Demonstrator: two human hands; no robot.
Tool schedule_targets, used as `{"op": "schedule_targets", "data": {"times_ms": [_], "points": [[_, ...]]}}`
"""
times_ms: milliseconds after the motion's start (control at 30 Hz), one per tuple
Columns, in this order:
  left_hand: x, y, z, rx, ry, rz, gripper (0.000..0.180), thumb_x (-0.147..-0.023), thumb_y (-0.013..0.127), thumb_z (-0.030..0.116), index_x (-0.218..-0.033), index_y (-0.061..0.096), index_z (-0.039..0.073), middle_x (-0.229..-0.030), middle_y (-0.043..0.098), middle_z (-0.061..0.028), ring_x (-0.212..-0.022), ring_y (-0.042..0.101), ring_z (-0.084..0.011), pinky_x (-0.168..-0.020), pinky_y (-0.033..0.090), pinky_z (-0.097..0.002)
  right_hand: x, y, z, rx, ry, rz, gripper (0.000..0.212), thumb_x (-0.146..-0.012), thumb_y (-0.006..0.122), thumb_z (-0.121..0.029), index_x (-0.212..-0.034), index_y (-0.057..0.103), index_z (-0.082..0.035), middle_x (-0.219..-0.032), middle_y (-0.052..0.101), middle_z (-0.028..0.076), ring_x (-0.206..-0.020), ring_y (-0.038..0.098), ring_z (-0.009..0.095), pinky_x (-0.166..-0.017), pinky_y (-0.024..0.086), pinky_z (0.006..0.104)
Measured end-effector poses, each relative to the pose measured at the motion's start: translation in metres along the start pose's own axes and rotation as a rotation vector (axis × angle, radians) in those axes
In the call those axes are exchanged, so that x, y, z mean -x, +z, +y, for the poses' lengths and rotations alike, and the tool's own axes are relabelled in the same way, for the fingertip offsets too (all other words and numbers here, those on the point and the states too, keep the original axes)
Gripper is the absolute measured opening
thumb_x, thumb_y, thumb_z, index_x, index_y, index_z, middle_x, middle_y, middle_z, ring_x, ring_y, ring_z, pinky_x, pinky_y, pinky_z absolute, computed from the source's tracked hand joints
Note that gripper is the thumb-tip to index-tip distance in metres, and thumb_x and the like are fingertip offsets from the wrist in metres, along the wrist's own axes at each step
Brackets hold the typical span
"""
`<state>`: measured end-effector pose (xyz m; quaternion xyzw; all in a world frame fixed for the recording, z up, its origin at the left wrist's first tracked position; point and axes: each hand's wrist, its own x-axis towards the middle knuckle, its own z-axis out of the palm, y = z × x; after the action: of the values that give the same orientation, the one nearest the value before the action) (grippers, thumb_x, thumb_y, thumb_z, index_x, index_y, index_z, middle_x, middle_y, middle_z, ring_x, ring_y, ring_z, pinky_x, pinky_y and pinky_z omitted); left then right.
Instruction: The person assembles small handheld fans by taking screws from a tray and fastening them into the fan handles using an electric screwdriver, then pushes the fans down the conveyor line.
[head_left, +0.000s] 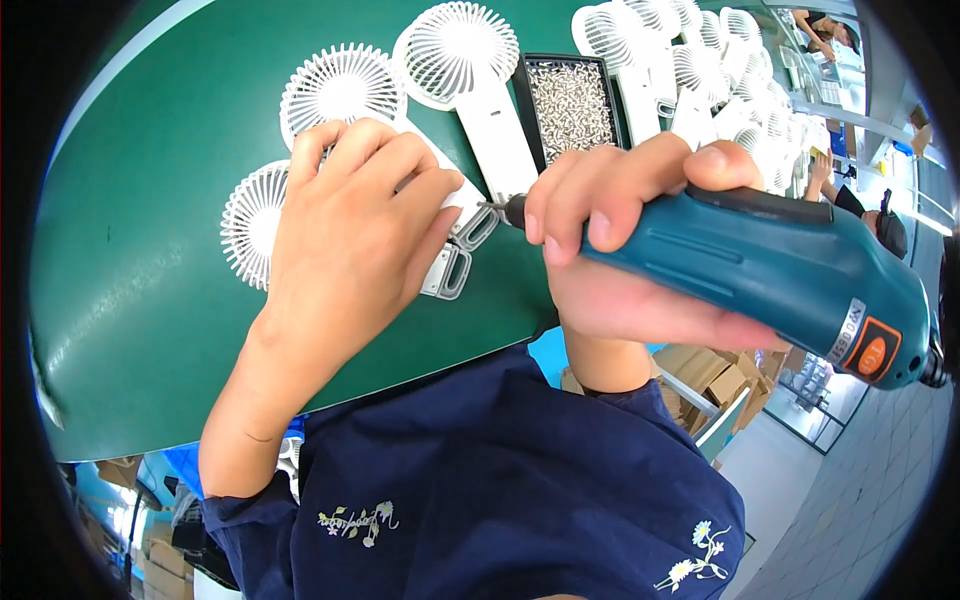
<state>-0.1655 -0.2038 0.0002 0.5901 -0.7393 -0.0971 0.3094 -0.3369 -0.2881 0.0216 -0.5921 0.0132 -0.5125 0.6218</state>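
Observation:
My right hand (640,230) is wrapped round a teal electric screwdriver (740,260), its thumb lying on the black lever. The screwdriver's bit points left and meets the lower handle end of a white handheld fan (345,90), close to my left fingertips. With fingers curled, my left hand (365,210) holds that fan's handle down on the table. A second handheld fan (252,225) lies partly under my left hand, its looped handle end showing below. Farther off, a third handheld fan (465,50) lies with its handle toward me.
A black tray (526,110) of small metal screws sits beyond my right hand. Many white fans (700,70) are piled at the far right on the green table (140,260). Cardboard boxes (715,385) stand below at right. Other people work in the right background.

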Motion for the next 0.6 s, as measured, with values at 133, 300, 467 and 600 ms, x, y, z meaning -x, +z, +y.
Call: {"op": "schedule_targets", "data": {"times_ms": [133, 300, 467, 600], "points": [[0.002, 0.002, -0.001, -0.001, 0.005, -0.003, 0.013, -0.078, 0.072, 0.012, -0.090, 0.068, 0.010, -0.090, 0.058, -0.0015, -0.097, 0.055, -0.0219, -0.094, 0.039, -0.0427, 0.002, -0.005, -0.018, 0.001, -0.101, 0.090, 0.089, -0.084, 0.039, -0.085, -0.131, 0.047, -0.010, -0.076, 0.052, 0.004, -0.048, 0.051, 0.019, -0.043, 0.044, 0.0355], [0.003, 0.000, 0.003, -0.052, 0.107, -0.097, 0.024, -0.072, 0.064, 0.006, -0.094, 0.071, 0.012, -0.093, 0.052, -0.0007, -0.098, 0.054, -0.0193, -0.097, 0.038, -0.0448, 0.002, -0.035, -0.029, 0.028, -0.224, 0.412, 0.092, -0.082, 0.034, -0.088, -0.129, 0.050, -0.010, -0.072, 0.054, 0.008, -0.043, 0.050, 0.021, -0.039, 0.045, 0.0364], [-0.002, -0.002, 0.004, 0.035, 0.136, -0.191, 0.024, -0.073, 0.065, 0.006, -0.095, 0.071, 0.011, -0.091, 0.053, -0.0006, -0.097, 0.054, -0.0189, -0.097, 0.039, -0.0447, 0.010, -0.043, -0.018, 0.029, -0.232, 0.479, 0.098, -0.079, 0.030, -0.091, -0.129, 0.050, -0.010, -0.070, 0.054, 0.009, -0.041, 0.049, 0.021, -0.037, 0.044, 0.0351], [-0.003, 0.002, 0.005, 0.059, 0.105, -0.137, 0.024, -0.072, 0.069, 0.006, -0.096, 0.070, 0.009, -0.087, 0.055, -0.0001, -0.092, 0.055, -0.0186, -0.097, 0.039, -0.0447, 0.005, -0.045, -0.006, -0.002, -0.270, 0.449, 0.101, -0.075, 0.030, -0.094, -0.125, 0.049, -0.008, -0.068, 0.055, 0.010, -0.042, 0.050, 0.021, -0.037, 0.045, 0.0345]]}}
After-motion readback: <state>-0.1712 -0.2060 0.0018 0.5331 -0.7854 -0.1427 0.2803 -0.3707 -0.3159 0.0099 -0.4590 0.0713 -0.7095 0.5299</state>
